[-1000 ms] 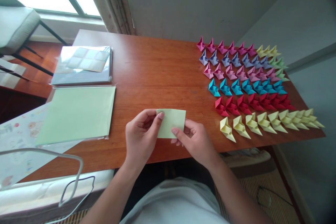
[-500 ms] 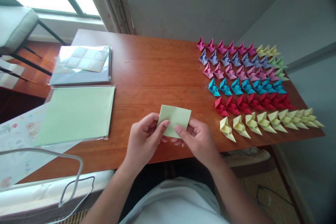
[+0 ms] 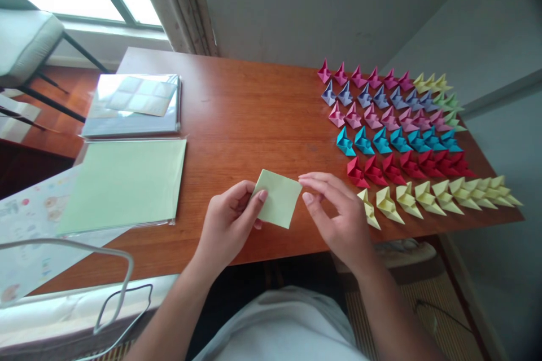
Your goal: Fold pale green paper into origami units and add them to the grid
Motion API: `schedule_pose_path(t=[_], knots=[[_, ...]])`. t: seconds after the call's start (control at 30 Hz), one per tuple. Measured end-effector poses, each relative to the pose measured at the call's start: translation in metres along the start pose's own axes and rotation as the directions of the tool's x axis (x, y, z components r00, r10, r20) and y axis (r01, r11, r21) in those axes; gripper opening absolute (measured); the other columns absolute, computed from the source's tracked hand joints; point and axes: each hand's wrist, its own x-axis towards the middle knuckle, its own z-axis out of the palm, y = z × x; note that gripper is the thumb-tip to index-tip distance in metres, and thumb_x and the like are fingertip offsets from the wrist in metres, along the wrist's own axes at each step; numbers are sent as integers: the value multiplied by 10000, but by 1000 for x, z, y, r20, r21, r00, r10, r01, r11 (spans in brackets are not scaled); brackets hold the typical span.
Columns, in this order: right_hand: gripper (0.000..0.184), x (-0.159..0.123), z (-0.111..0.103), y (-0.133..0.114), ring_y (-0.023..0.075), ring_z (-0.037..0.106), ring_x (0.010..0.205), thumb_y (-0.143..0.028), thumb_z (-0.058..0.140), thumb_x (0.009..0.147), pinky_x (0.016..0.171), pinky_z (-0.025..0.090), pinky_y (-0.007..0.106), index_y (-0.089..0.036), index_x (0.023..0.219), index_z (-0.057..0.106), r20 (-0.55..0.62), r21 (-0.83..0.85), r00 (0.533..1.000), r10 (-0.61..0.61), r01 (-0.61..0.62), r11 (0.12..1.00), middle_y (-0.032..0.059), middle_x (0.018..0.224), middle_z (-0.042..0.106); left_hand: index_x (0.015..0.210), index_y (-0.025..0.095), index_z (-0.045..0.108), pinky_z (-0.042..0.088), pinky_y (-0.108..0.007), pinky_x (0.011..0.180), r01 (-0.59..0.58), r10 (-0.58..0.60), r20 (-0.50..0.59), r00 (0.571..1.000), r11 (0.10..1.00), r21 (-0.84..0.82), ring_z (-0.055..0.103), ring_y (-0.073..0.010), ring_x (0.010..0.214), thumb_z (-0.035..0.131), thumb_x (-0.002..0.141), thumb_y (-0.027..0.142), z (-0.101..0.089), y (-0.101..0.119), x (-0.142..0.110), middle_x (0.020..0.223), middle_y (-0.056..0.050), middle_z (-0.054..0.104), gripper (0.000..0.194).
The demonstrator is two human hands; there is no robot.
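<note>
A small light-green square of folded paper is held above the table's front edge, tilted a little. My left hand pinches its left side, thumb on top and the other fingers beneath. At the paper's upper right corner is my right hand, thumb and fingers apart; whether a fingertip touches the corner I cannot tell. Right of that hand begins a row of pale yellow origami pieces, the first partly hidden behind my knuckles.
More origami stands in rows behind: red, blue, pink, purple and magenta. On the left of the wooden table lie a pack of green paper and a wrapped pack. A white cable crosses the lower left.
My right hand has let go of the paper and moved right, its fingers opening. The paper has turned slightly clockwise in my left hand, which keeps its pinch.
</note>
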Motion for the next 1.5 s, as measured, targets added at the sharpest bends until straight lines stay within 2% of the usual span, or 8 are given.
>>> schedule_pose_path(t=[0.17, 0.3, 0.53, 0.77, 0.93, 1.07, 1.3, 1.5], knots=[[185, -5, 5, -3, 244, 638, 1126, -176, 577, 944, 976, 529, 413, -258, 1029, 720, -23, -60, 998, -55, 53, 997, 70, 1174, 703, 824, 194, 628, 482, -189, 476, -45, 53, -44, 998, 986, 159, 561, -104, 521, 620, 932, 380, 1, -5, 1, 641, 26, 587, 216], [313, -7, 6, 2, 199, 687, 1015, -115, 522, 958, 892, 563, 339, -277, 1184, 666, 66, -25, 995, -74, 75, 997, 45, 1117, 732, 847, 195, 621, 453, -196, 483, -59, 64, -14, 998, 977, 206, 569, -105, 517, 583, 954, 396, -1, -6, 1, 638, 27, 586, 231], [475, -1, 10, 26, 209, 637, 1023, -32, 544, 939, 905, 561, 397, -322, 1307, 624, 149, -138, 924, -352, 372, 918, 51, 1101, 708, 929, 192, 632, 408, -217, 512, -137, 101, 117, 988, 920, 367, 564, -103, 473, 486, 1008, 392, -5, -1, 6, 593, 45, 593, 260], [328, -4, 15, 40, 261, 540, 1183, -57, 589, 934, 789, 583, 370, -270, 1153, 709, 178, -285, 913, -367, 405, 869, 106, 1314, 634, 1147, 177, 646, 431, -302, 567, -278, 280, 161, 946, 455, 846, 679, -213, 693, 513, 988, 282, 4, -3, 6, 873, -47, 743, 233], [275, -4, 13, 45, 262, 566, 1171, -90, 582, 953, 946, 546, 460, -241, 1141, 714, 245, -351, 899, -364, 432, 831, 93, 1279, 677, 1269, 157, 607, 524, -411, 842, -445, 487, 294, 822, 227, 867, 638, -291, 1005, 580, 943, 216, 3, -10, 3, 1159, -125, 694, 333], [260, -4, 10, 43, 275, 590, 1167, -103, 587, 955, 960, 527, 457, -190, 1170, 705, 331, -396, 869, -367, 482, 782, 99, 1274, 696, 1129, 165, 659, 538, -381, 866, -621, 497, 441, 747, 287, 729, 625, -233, 957, 543, 944, 110, -1, -19, 7, 1128, -96, 693, 225], [199, -12, 5, 31, 273, 599, 1124, -113, 632, 937, 926, 511, 419, -170, 1109, 715, 335, -407, 833, -440, 549, 730, 99, 1212, 718, 1109, 136, 661, 546, -355, 911, -643, 515, 424, 745, 386, 662, 601, -212, 984, 534, 973, 133, -2, -26, 11, 1116, -102, 670, 186], [139, -14, 10, 37, 222, 628, 986, -128, 626, 949, 838, 501, 381, -185, 1043, 711, 310, -340, 866, -393, 487, 805, 76, 1062, 730, 1133, 152, 662, 531, -339, 933, -626, 483, 410, 774, 482, 613, 593, -201, 1020, 516, 974, 105, -5, -26, 12, 1145, -88, 663, 221]])
